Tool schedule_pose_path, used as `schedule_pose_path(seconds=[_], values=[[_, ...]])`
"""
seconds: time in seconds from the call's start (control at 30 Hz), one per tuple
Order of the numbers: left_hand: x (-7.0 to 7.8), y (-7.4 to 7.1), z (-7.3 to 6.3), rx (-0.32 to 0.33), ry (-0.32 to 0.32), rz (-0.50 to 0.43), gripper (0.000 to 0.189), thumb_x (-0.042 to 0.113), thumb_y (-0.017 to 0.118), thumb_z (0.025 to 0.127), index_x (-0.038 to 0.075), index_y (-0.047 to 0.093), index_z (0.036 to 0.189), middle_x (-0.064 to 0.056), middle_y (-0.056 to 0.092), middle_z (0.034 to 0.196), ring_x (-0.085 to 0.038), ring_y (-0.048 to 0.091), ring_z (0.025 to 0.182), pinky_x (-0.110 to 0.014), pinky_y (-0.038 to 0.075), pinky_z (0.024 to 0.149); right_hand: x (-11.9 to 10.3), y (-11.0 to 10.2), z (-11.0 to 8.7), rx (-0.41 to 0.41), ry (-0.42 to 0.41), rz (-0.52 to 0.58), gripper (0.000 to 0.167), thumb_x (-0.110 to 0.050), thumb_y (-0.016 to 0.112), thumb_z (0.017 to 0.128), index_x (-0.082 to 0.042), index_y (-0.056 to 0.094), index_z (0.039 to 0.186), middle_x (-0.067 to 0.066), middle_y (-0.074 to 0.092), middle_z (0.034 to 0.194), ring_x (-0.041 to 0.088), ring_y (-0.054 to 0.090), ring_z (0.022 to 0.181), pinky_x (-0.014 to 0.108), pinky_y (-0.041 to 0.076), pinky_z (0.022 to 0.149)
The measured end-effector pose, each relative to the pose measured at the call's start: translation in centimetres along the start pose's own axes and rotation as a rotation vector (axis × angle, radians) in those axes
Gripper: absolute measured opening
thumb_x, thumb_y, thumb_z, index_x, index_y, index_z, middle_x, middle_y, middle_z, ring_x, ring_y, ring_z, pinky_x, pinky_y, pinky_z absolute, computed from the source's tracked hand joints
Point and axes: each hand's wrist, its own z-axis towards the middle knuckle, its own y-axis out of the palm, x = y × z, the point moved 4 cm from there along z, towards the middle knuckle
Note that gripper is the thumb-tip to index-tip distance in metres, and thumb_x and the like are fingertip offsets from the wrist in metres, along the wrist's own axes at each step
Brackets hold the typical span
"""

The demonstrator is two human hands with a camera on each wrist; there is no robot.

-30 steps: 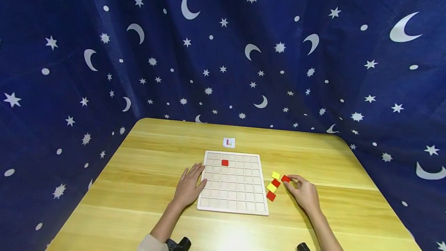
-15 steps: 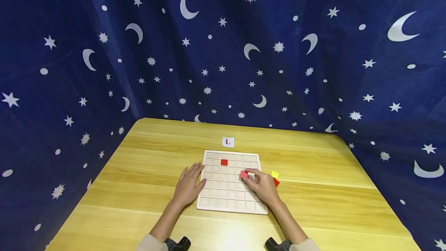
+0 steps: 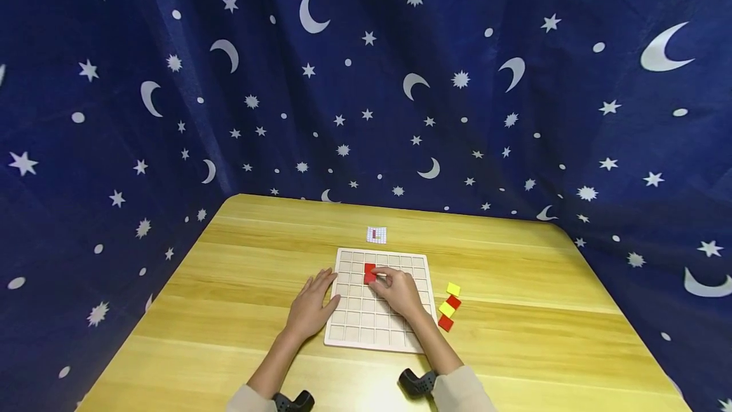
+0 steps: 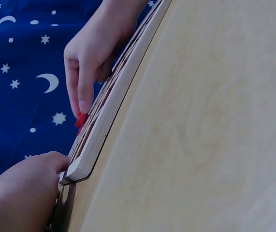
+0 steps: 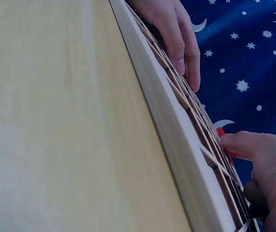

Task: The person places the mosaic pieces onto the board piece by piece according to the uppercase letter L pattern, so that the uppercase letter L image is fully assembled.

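The left hand (image 3: 311, 306) lies outstretched against the board (image 3: 351, 320) (presumably to steady it). The right hand (image 3: 398, 292) pinches a red tile (image 3: 369, 278), likely for fine control, just nearside of the board's other red tile (image 3: 369, 267).

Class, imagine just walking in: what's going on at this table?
A person's right hand pinches a red tile at the gridded board, just this side of a second red tile in a cell. The left hand rests against the board's left edge. Two yellow tiles and two loose red tiles lie on the table to the right, a small printed card beyond the board.
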Motion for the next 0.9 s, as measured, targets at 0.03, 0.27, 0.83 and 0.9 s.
schedule_pose_path(seconds=[0.03,0.27,0.83,0.9], values=[[0.0,0.0,0.0,-0.004,-0.002,0.001,0.050,0.035,0.055,0.091,0.010,0.048,0.134,-0.006,0.041,0.142,-0.023,0.029,0.134,-0.039,0.020,0.111,0.0,0.1,0.0,-0.006,0.002,-0.008,0.025,-0.019,0.075,0.077,-0.010,0.071,0.100,-0.011,0.031,0.047,0.000,0.019,0.042,0.018,0.021,0.037],[0.1,-0.1,0.0,-0.016,-0.014,0.004,0.050,0.035,0.054,0.092,0.010,0.047,0.135,-0.006,0.039,0.143,-0.021,0.028,0.134,-0.038,0.018,0.112,-0.2,0.1,0.0,-0.005,-0.019,-0.041,0.026,-0.018,0.075,0.077,-0.010,0.071,0.101,-0.012,0.030,0.047,0.001,0.019,0.044,0.018,0.020,0.039],[0.3,-0.4,-0.1,0.013,0.027,0.004,0.049,0.032,0.056,0.091,0.007,0.048,0.133,-0.009,0.041,0.141,-0.025,0.031,0.133,-0.040,0.019,0.112,0.2,-3.1,-3.5,0.156,-0.095,0.032,0.018,-0.012,0.076,0.076,-0.012,0.072,0.093,-0.018,0.027,0.050,-0.005,0.018,0.045,0.015,0.020,0.037],[0.3,-0.3,-0.1,0.007,0.023,0.004,0.049,0.032,0.056,0.091,0.007,0.048,0.133,-0.009,0.041,0.141,-0.025,0.030,0.133,-0.039,0.018,0.112,0.4,-4.1,-4.7,0.172,-0.106,0.038,0.018,-0.011,0.076,0.075,-0.011,0.071,0.092,-0.018,0.027,0.050,-0.006,0.017,0.046,0.014,0.019,0.037]])
